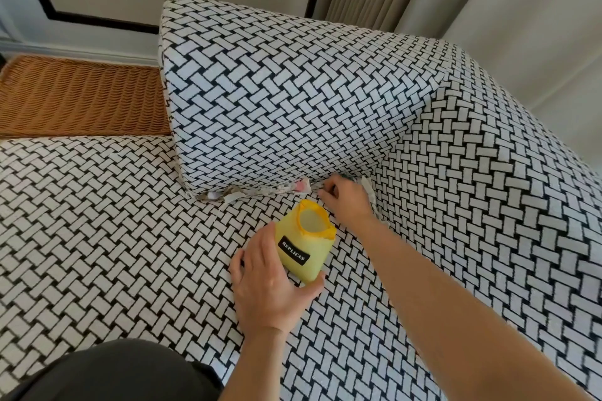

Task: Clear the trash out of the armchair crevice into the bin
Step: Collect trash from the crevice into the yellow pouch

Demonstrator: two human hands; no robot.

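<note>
Yellow bin (306,247): we are gripping it with our left hand (264,273); beyond the bin our right hand (345,200) is curling its fingers at the trash (293,187), and we cannot tell whether it is pinching any

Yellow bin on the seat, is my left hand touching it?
Touching. The head view shows the left hand against the side of the yellow bin, with the thumb curled round its base and no gap between them.

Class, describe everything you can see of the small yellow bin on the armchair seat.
The bin is small, pale yellow, soft-looking, with a brighter yellow rim round its open mouth and a black label reading REPLICAS. It lies tilted on the patterned seat, mouth toward the crevice. The left hand grips its base.
</note>
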